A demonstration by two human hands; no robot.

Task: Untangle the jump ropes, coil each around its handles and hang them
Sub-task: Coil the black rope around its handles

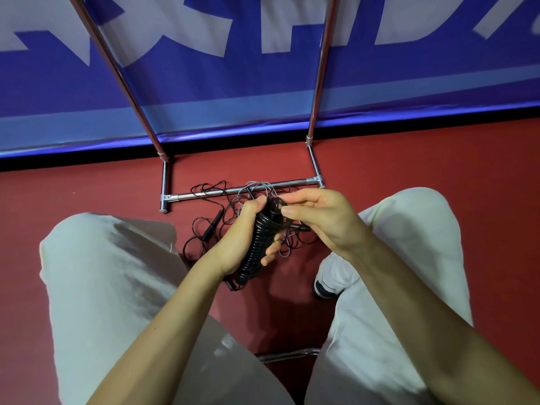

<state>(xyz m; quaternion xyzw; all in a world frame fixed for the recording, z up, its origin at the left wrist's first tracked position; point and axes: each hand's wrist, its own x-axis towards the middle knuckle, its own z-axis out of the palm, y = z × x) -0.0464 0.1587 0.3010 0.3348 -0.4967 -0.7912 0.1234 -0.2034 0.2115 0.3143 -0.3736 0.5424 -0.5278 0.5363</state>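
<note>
Black coiled rope [257,244], wound in tight turns round its handles, gripped in the left hand [242,238] between the knees, just this side of the rack's bottom bar [204,194]. Left fingers curled round the bundle from underneath, thumb pressed against its upper end. Right hand [318,217] at the top of the bundle, nearer the bar, fingers bent, fingertips and thumb pinching a strand of the same black rope where it leaves the last turn. Lower end of the bundle poking out below the left palm, farther from the bar.

Below the hands, on the red floor [409,159], a loose tangle of ropes [230,211]: thin black loops and a grey one, some draped over and under the bar. Black handle [213,225] of one of these lying left of the bundle, close to the bar.

Chrome rack posts [318,83] rising from both ends of the bar, against a blue and white banner [263,83] beyond it. Pale trouser legs [111,287] either side of the hands, white shoe [330,282] on the floor well short of the bar, under the right forearm.
</note>
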